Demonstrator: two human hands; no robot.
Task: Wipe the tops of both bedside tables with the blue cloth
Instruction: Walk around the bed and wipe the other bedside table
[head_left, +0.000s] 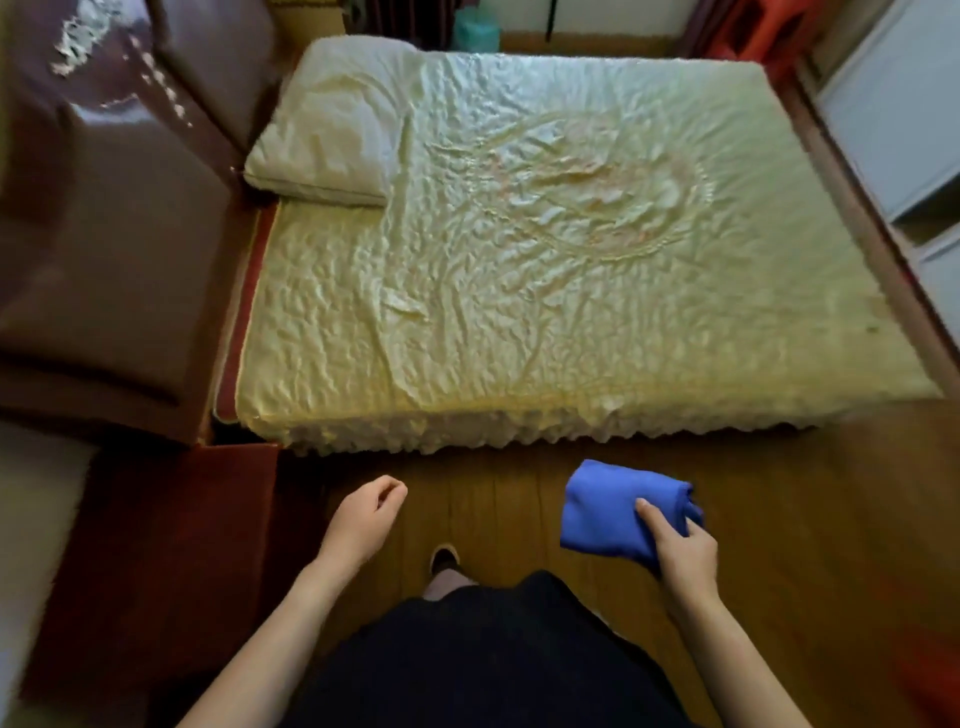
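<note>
A folded blue cloth (608, 512) hangs in the air over the wooden floor, and my right hand (680, 551) is shut on its near right corner. My left hand (363, 517) is held loosely curled with nothing in it, just right of a dark red bedside table (166, 561) at the lower left. That table's top is bare and stands beside the bed's near corner. A second bedside table at the far side of the bed is not clearly visible.
A wide bed (545, 270) with a wrinkled pale yellow cover fills the middle, with a white pillow (332, 135) at its left end. A brown padded headboard (109, 208) rises at the left. White cabinets (904, 130) line the right wall.
</note>
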